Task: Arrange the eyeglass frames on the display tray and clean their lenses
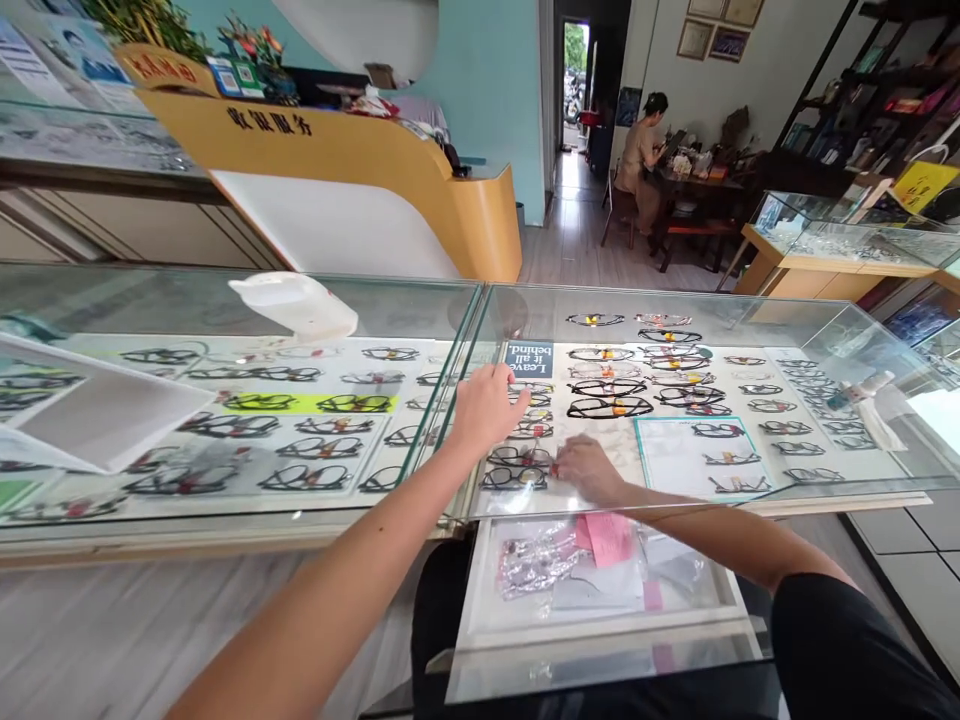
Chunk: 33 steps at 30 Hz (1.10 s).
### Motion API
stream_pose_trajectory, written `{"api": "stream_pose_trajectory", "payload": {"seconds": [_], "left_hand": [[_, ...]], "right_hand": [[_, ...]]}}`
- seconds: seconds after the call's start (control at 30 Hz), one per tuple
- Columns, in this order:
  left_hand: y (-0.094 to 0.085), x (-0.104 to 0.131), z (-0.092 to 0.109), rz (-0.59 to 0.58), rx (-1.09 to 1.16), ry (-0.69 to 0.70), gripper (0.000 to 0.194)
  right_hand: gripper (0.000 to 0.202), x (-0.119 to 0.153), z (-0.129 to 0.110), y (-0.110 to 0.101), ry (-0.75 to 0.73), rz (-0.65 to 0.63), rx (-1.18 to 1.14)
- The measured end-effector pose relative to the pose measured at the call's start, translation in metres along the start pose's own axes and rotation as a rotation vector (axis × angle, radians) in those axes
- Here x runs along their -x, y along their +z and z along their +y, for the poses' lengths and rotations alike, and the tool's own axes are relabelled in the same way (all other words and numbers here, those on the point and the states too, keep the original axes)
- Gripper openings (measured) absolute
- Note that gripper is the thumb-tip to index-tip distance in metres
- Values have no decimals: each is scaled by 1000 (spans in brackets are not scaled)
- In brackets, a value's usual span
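My left hand (486, 405) rests on top of the glass display case, near the joint between two cases, thumb apart from the loosely bent fingers. Under the glass, my right hand (589, 468) has its fingertips closed at the right end of a dark eyeglass frame (521, 457). Just in front of that frame lies a black round-rimmed pair (514, 478). More eyeglasses (609, 407) are set out in columns beyond my right hand. The glass blurs the fingertips a little.
Below the case, a white drawer (480, 600) is pulled out, holding plastic-wrapped items (540, 562) and a pink slip (606, 540). On the left case stand a white holder (296, 305) and an open white box (112, 405). A seated person (639, 155) is at a far table.
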<state>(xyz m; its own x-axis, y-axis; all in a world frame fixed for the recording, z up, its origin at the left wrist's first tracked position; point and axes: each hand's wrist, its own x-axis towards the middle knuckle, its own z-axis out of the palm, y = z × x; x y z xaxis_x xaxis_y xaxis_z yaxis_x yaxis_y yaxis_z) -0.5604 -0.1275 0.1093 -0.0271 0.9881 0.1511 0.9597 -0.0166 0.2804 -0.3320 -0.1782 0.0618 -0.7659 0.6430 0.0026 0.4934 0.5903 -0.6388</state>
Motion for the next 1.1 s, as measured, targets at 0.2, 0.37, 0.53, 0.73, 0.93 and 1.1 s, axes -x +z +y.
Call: {"api": "stream_pose_trajectory", "payload": {"seconds": [0.2, 0.37, 0.53, 0.73, 0.93, 1.1], "left_hand": [[1, -2, 1, 3, -1, 7, 23], [1, -3, 3, -1, -4, 0, 24], [-1, -3, 6, -12, -3, -1, 25], [0, -4, 5, -11, 26, -2, 24], [-2, -1, 7, -32, 52, -10, 22], [-5, 2, 9, -37, 48, -16, 21]], "right_hand": [[10, 56, -38, 35, -94, -210, -135], [22, 82, -93, -30, -255, -252, -309], [27, 30, -95, -158, -217, -31, 102], [31, -61, -3, -238, 161, -18, 566], [31, -105, 49, -230, 273, -82, 702], [30, -115, 66, -220, 242, -120, 695]]}}
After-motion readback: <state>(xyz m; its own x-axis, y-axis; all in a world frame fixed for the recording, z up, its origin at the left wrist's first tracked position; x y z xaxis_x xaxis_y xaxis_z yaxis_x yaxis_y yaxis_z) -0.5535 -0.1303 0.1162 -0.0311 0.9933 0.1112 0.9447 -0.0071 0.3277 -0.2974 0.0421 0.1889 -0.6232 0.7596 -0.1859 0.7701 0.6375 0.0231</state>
